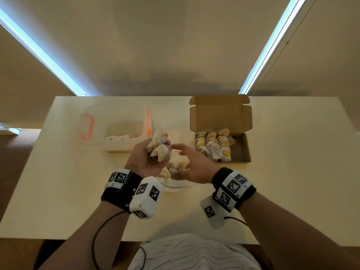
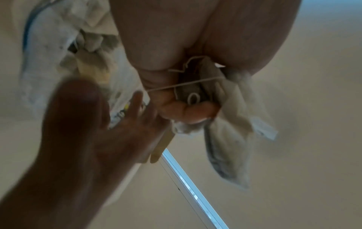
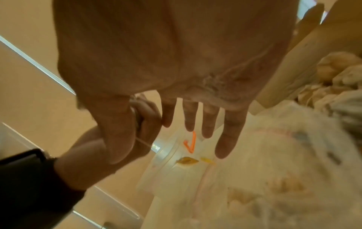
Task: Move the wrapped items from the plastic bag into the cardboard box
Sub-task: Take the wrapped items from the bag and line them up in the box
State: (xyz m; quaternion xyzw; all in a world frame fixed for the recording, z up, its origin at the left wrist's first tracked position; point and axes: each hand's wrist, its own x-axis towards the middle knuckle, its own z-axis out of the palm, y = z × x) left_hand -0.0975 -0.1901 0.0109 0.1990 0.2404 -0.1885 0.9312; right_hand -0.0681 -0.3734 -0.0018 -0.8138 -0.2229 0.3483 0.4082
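Observation:
My left hand [image 1: 153, 152] is raised above the table and grips a bunch of wrapped items [image 1: 158, 146], pale paper pouches with strings; the left wrist view shows my curled fingers [image 2: 188, 110] round the pouches [image 2: 229, 136]. My right hand [image 1: 185, 152] hovers just to the right of the bunch with its fingers [image 3: 207, 122] spread straight and nothing in it. Under both hands lies the clear plastic bag [image 1: 179, 166] with more wrapped items inside. The open cardboard box [image 1: 223, 147] stands to the right, with several wrapped items lined up in its left part.
A clear plastic tub [image 1: 116, 125] with orange handles stands at the back left of the pale table [image 1: 58, 191]. The box's raised lid [image 1: 220, 115] stands behind its tray. Bare cardboard floor shows in the right part of the box [image 1: 240, 149].

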